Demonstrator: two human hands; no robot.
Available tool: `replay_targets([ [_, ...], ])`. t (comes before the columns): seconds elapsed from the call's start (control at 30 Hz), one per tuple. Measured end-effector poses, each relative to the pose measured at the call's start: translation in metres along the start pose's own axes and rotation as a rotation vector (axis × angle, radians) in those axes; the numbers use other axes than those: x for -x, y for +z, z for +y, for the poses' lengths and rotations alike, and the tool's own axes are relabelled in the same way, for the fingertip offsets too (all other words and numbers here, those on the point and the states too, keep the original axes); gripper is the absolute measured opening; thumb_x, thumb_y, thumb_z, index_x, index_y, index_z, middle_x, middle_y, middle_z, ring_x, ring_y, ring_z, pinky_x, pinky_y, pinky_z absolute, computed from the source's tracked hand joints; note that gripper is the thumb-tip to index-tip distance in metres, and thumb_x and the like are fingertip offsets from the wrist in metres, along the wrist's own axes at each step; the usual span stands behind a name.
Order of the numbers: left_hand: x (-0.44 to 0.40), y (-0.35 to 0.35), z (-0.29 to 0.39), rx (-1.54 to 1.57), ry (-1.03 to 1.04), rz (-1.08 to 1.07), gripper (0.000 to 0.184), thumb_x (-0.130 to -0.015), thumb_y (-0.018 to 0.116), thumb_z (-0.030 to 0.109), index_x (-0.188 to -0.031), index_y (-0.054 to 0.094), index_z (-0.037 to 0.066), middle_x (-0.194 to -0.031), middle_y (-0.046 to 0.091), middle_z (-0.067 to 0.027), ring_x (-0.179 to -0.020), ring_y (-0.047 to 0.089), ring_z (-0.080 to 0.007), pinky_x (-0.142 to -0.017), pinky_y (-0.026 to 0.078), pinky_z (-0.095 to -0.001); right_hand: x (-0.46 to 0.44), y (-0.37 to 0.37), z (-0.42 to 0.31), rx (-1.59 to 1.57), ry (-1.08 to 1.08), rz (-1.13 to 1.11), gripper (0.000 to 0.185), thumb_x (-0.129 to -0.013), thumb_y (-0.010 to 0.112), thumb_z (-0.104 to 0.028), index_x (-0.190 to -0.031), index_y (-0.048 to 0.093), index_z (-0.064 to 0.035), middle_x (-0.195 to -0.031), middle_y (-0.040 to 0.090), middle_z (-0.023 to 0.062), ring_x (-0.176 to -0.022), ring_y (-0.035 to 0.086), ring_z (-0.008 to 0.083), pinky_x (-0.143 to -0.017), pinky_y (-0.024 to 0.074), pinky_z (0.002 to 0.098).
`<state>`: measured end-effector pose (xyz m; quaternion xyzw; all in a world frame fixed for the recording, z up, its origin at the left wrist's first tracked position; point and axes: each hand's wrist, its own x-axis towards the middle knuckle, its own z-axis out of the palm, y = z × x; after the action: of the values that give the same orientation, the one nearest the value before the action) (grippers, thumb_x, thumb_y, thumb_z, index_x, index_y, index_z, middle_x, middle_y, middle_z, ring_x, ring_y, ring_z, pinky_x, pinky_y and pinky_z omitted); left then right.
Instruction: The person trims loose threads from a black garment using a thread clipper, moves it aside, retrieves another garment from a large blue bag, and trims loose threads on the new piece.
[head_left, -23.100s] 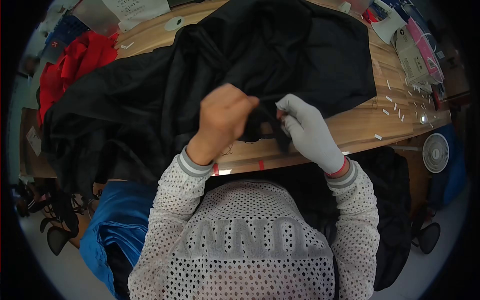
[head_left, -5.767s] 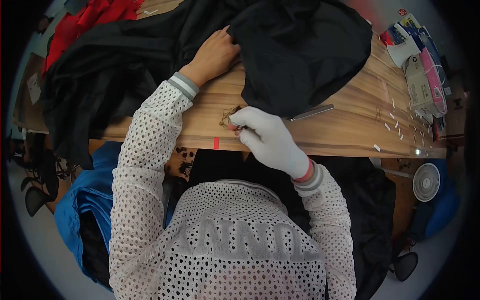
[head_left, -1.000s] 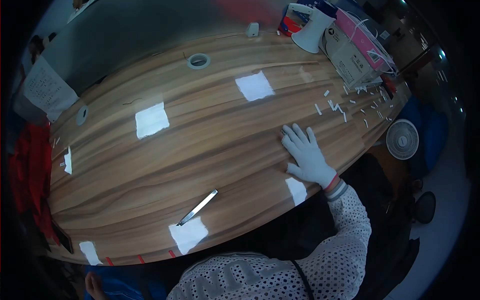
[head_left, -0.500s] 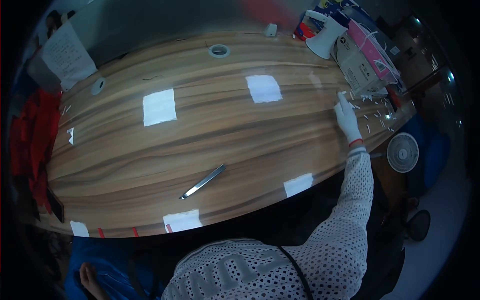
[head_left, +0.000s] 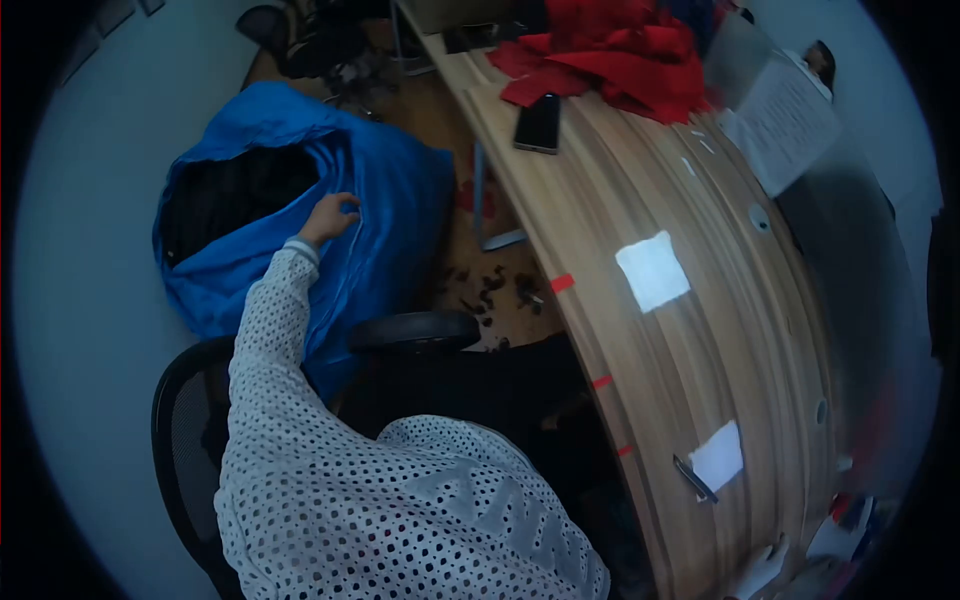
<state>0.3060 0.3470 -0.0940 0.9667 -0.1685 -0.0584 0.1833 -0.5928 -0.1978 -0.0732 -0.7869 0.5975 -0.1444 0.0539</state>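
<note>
My bare left hand (head_left: 330, 218) is at the rim of a large blue fabric bag (head_left: 400, 190). Its fingers are bent over the cloth and seem to grip it. The bag gapes, showing dark material (head_left: 235, 200) inside. At the bottom right, my right hand (head_left: 765, 572) in a white glove rests over the table; its fingers are blurred and cut by the dark image edge. Near it lie a white square (head_left: 717, 458) and the tweezers (head_left: 695, 478), which overlap that square's edge. Another white square (head_left: 653, 272) lies farther along the table.
A phone (head_left: 538, 123) and crumpled red cloth (head_left: 620, 55) are on the wooden table (head_left: 720, 350). Red strips (head_left: 562, 283) mark its near edge. A written sheet (head_left: 785, 125) hangs at the partition. A chair (head_left: 170, 430) stands by me; dark scraps (head_left: 490, 285) litter the floor.
My view has swung left, from the table to the blue bag. My left arm now reaches out to the bag's rim. The gloved right hand has shifted to the view's bottom right.
</note>
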Motion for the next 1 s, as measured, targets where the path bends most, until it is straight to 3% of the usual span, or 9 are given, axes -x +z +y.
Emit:
replay_targets([
  [0.2,-0.026,-0.007,-0.129,-0.055,-0.287,0.195,0.03,-0.081,0.066,0.011,-0.111,0.067,0.005,-0.121,0.06,-0.0205,-0.113,0.057,-0.0357,-0.097,0.046,-0.0429,-0.009,0.029,-0.181,-0.085,-0.194,-0.077,0.048,-0.103,0.037,-0.026,-0.139,0.039,0.0043,-0.141,0.044,0.0212,-0.131,0.042,0.0312,-0.109,0.0347,0.0387],
  [0.37,-0.056,-0.046,-0.168,-0.095,-0.431,0.644,0.025,-0.083,0.059,0.007,-0.107,0.067,0.003,-0.119,0.062,-0.0204,-0.108,0.06,-0.0353,-0.094,0.048,-0.0412,0.005,0.061,-0.285,-0.094,-0.251,-0.141,0.047,-0.103,0.036,-0.026,-0.139,0.039,0.004,-0.142,0.044,0.0205,-0.131,0.042,0.0308,-0.109,0.0346,0.0385],
  [0.6,-0.129,-0.034,-0.303,0.188,-0.758,0.58,0.027,-0.081,0.06,0.008,-0.106,0.067,0.002,-0.109,0.066,-0.0205,-0.105,0.062,-0.036,-0.093,0.049,-0.0407,0.025,0.112,-0.381,-0.068,-0.271,-0.149,0.046,-0.103,0.036,-0.025,-0.14,0.04,0.0036,-0.142,0.044,0.0197,-0.132,0.042,0.0303,-0.109,0.0346,0.0383],
  [0.67,-0.144,-0.017,-0.341,0.288,-0.81,0.599,0.024,-0.081,0.062,0.011,-0.103,0.067,0.003,-0.1,0.068,-0.0164,-0.088,0.067,-0.029,-0.077,0.055,-0.0374,0.025,0.122,-0.401,-0.06,-0.274,-0.146,0.046,-0.104,0.035,-0.025,-0.14,0.04,0.0035,-0.142,0.044,0.0194,-0.132,0.042,0.0301,-0.109,0.0346,0.0382],
  [0.77,-0.152,-0.015,-0.335,0.584,-0.934,0.539,0.03,-0.081,0.063,0.009,-0.11,0.065,0.005,-0.098,0.068,-0.0146,-0.077,0.066,-0.0259,-0.073,0.055,-0.0344,0.022,0.135,-0.422,-0.051,-0.282,-0.144,0.046,-0.104,0.035,-0.025,-0.14,0.04,0.0034,-0.142,0.044,0.019,-0.132,0.042,0.0298,-0.109,0.0346,0.0381],
  [0.83,-0.163,0.003,-0.35,0.506,-0.907,0.556,0.027,-0.079,0.059,0.007,-0.105,0.068,0.002,-0.111,0.066,-0.0224,-0.107,0.061,-0.0379,-0.096,0.047,-0.0402,0.019,0.14,-0.432,-0.039,-0.282,-0.144,0.046,-0.104,0.035,-0.025,-0.14,0.04,0.0033,-0.142,0.044,0.0188,-0.132,0.042,0.0297,-0.109,0.0346,0.038],
  [0.9,-0.165,0.017,-0.363,0.311,-0.813,0.473,0.035,-0.08,0.066,0.014,-0.113,0.064,0.002,-0.118,0.062,-0.024,-0.113,0.058,-0.0383,-0.099,0.046,-0.0393,0.017,0.142,-0.439,-0.029,-0.277,-0.14,0.046,-0.104,0.035,-0.024,-0.14,0.04,0.0032,-0.142,0.044,0.0186,-0.132,0.042,0.0295,-0.109,0.0346,0.0379],
  [0.97,-0.166,0.032,-0.368,0.381,-0.793,0.459,0.073,-0.075,0.077,0.032,-0.136,0.046,0.005,-0.129,0.056,-0.0239,-0.119,0.054,-0.0374,-0.102,0.044,-0.0402,0.015,0.141,-0.442,-0.017,-0.266,-0.132,0.046,-0.104,0.034,-0.024,-0.14,0.04,0.0031,-0.142,0.044,0.0183,-0.132,0.042,0.0293,-0.109,0.0346,0.0379],
  [1.0,-0.165,0.038,-0.366,0.383,-0.79,0.451,0.073,-0.075,0.077,0.032,-0.136,0.046,0.005,-0.129,0.056,-0.0239,-0.119,0.054,-0.0374,-0.102,0.044,-0.0402,0.014,0.141,-0.443,-0.016,-0.263,-0.128,0.045,-0.104,0.034,-0.024,-0.14,0.04,0.003,-0.142,0.044,0.0182,-0.132,0.042,0.0293,-0.109,0.0346,0.0378],
])
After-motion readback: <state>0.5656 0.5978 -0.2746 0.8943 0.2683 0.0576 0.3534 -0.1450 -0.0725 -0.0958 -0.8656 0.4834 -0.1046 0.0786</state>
